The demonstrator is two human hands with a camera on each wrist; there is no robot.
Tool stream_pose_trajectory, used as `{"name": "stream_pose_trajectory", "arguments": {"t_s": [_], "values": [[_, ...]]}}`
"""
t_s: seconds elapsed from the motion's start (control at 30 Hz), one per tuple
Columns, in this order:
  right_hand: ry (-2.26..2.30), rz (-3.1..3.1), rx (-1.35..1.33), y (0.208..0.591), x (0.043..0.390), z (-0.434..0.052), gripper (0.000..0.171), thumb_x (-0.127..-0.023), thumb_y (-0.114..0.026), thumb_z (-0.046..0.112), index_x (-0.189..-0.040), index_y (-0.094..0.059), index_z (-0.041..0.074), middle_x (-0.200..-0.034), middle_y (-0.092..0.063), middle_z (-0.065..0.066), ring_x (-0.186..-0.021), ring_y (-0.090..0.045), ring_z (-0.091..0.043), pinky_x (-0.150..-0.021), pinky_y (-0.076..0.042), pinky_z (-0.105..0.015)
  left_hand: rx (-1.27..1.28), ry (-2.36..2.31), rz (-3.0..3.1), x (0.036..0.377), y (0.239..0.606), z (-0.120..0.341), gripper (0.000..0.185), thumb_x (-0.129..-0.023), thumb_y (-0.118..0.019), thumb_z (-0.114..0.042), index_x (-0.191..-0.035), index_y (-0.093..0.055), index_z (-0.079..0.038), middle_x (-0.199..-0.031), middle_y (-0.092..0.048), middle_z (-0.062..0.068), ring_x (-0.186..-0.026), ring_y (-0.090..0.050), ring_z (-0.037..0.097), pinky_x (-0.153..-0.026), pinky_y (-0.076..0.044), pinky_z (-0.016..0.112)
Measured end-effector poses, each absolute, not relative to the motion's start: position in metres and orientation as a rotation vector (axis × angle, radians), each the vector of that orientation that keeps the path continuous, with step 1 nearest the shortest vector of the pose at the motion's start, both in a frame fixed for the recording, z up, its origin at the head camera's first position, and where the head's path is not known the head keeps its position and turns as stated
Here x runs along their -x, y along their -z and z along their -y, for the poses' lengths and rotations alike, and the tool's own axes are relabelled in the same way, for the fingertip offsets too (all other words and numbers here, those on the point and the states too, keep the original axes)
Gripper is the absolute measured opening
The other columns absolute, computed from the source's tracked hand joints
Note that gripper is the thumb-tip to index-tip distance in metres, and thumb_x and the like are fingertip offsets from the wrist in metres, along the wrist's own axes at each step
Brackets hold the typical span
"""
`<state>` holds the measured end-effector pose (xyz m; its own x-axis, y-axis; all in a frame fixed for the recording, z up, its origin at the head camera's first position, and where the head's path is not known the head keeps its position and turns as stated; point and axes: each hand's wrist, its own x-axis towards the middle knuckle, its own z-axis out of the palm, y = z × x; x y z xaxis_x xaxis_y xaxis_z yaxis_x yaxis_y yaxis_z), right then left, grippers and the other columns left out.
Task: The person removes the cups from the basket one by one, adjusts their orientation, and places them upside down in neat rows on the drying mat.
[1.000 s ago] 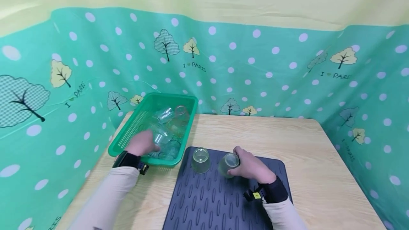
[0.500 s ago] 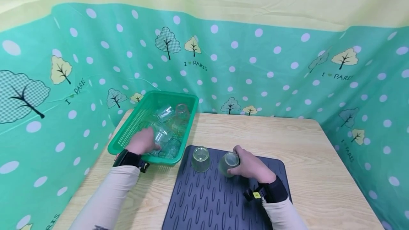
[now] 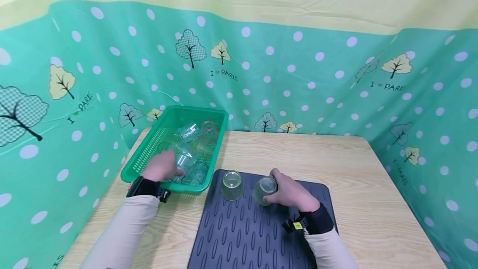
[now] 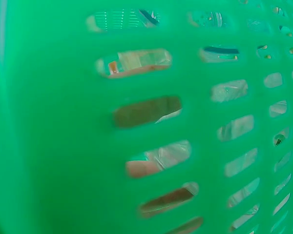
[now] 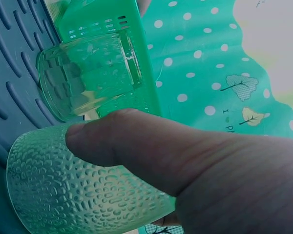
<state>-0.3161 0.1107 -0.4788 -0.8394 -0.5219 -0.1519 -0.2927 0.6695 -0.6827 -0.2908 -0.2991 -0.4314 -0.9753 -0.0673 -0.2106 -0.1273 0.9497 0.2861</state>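
Note:
My left hand (image 3: 174,168) reaches into a green slotted basket (image 3: 194,109) at the table's left and grips a clear glass (image 3: 185,159) lying among several others. In the left wrist view only the basket's slotted wall (image 4: 63,146) shows, with bits of glass and skin behind the slots. My right hand (image 3: 275,187) holds a pebbled glass (image 3: 264,190) mouth down on the dark ribbed mat (image 3: 242,235). In the right wrist view my thumb (image 5: 136,141) lies across that pebbled glass (image 5: 78,195). A smooth glass (image 3: 232,184) stands upside down on the mat just to its left.
The wooden table (image 3: 354,169) is walled in by a green dotted cloth (image 3: 317,78) behind and on both sides. The basket sits against the left cloth. The mat lies at the front centre, with bare wood to its right and behind it.
Both hands stay where they were, each on its glass. Only the head view has shifted a little.

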Motion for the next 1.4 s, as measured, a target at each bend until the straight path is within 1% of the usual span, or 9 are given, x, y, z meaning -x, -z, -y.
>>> {"name": "stream_pose_trajectory", "arguments": {"t_s": [0.23, 0.4, 0.5, 0.6, 0.77, 1.0, 1.17, 1.27, 1.4], "values": [[0.947, -2.587, 0.646, 0.48, 0.313, -0.111, 0.051, -0.079, -0.091, 0.022, -0.111, -0.054, 0.009, -0.099, -0.064, -0.002, -0.082, -0.059, -0.014, -0.071, -0.051, -0.035, 0.103, -0.46, -2.903, 0.296, 0.44, 0.302, 0.073, -0.087, -0.084, -0.036, -0.127, -0.053, 0.017, -0.11, -0.064, 0.029, -0.094, -0.066, 0.041, -0.078, -0.058, 0.054], [0.951, -2.599, 0.666, 0.469, 0.311, -0.107, 0.052, -0.081, -0.09, 0.025, -0.115, -0.056, 0.006, -0.1, -0.062, -0.004, -0.083, -0.059, -0.016, -0.071, -0.052, -0.036, 0.111, -0.497, -2.896, 0.292, 0.44, 0.309, 0.06, -0.086, -0.084, -0.036, -0.113, -0.057, 0.011, -0.096, -0.063, 0.019, -0.08, -0.061, 0.03, -0.066, -0.054, 0.044], [0.953, -2.641, 0.663, 0.459, 0.307, -0.102, 0.067, -0.084, -0.087, 0.033, -0.133, -0.054, 0.003, -0.121, -0.064, -0.01, -0.102, -0.064, -0.023, -0.082, -0.055, -0.041, 0.134, -0.506, -2.888, 0.288, 0.441, 0.314, 0.055, -0.086, -0.084, -0.036, -0.106, -0.057, 0.008, -0.091, -0.06, 0.015, -0.075, -0.057, 0.028, -0.062, -0.05, 0.041], [0.991, -2.725, 0.661, 0.451, 0.304, -0.097, 0.078, -0.09, -0.081, 0.04, -0.15, -0.045, 0.006, -0.142, -0.057, -0.012, -0.125, -0.059, -0.028, -0.098, -0.052, -0.044, 0.141, -0.503, -2.884, 0.285, 0.441, 0.315, 0.058, -0.086, -0.083, -0.037, -0.107, -0.055, 0.009, -0.09, -0.059, 0.016, -0.075, -0.057, 0.028, -0.062, -0.05, 0.041], [1.119, -2.893, 0.682, 0.445, 0.301, -0.096, 0.065, -0.098, -0.071, 0.037, -0.152, -0.045, 0.013, -0.148, -0.054, -0.008, -0.137, -0.052, -0.025, -0.11, -0.046, -0.042, 0.144, -0.499, -2.894, 0.286, 0.44, 0.311, 0.06, -0.085, -0.084, -0.039, -0.106, -0.056, 0.01, -0.089, -0.06, 0.017, -0.075, -0.059, 0.03, -0.062, -0.052, 0.043], [1.151, -3.008, 0.724, 0.446, 0.302, -0.099, 0.048, -0.101, -0.067, 0.029, -0.144, -0.053, 0.015, -0.141, -0.058, -0.004, -0.132, -0.054, -0.021, -0.11, -0.046, -0.038, 0.107, -0.478, -2.927, 0.291, 0.439, 0.305, 0.057, -0.086, -0.084, -0.036, -0.102, -0.056, 0.01, -0.084, -0.06, 0.016, -0.071, -0.059, 0.03, -0.059, -0.051, 0.044], [1.203, -3.055, 0.754, 0.445, 0.301, -0.1, 0.041, -0.101, -0.067, 0.025, -0.139, -0.057, 0.015, -0.134, -0.06, -0.002, -0.126, -0.057, -0.02, -0.104, -0.05, -0.038, 0.097, -0.505, -2.931, 0.288, 0.442, 0.308, 0.067, -0.089, -0.082, -0.036, -0.118, -0.054, 0.017, -0.101, -0.064, 0.029, -0.088, -0.065, 0.043, -0.072, -0.056, 0.053], [1.233, -3.078, 0.775, 0.445, 0.301, -0.1, 0.04, -0.101, -0.066, 0.023, -0.139, -0.057, 0.015, -0.134, -0.06, -0.002, -0.125, -0.057, -0.02, -0.104, -0.05, -0.037, 0.109, -0.588, -2.926, 0.284, 0.444, 0.312, 0.076, -0.091, -0.079, -0.035, -0.135, -0.049, 0.018, -0.125, -0.059, 0.038, -0.111, -0.059, 0.055, -0.088, -0.053, 0.063], [1.243, -3.094, 0.809, 0.445, 0.299, -0.1, 0.041, -0.102, -0.064, 0.022, -0.141, -0.056, 0.014, -0.137, -0.059, -0.003, -0.127, -0.055, -0.019, -0.106, -0.048, -0.036, 0.115, -0.674, -2.922, 0.277, 0.444, 0.319, 0.079, -0.093, -0.078, -0.034, -0.146, -0.044, 0.014, -0.137, -0.054, 0.038, -0.123, -0.053, 0.058, -0.096, -0.049, 0.067]]}}
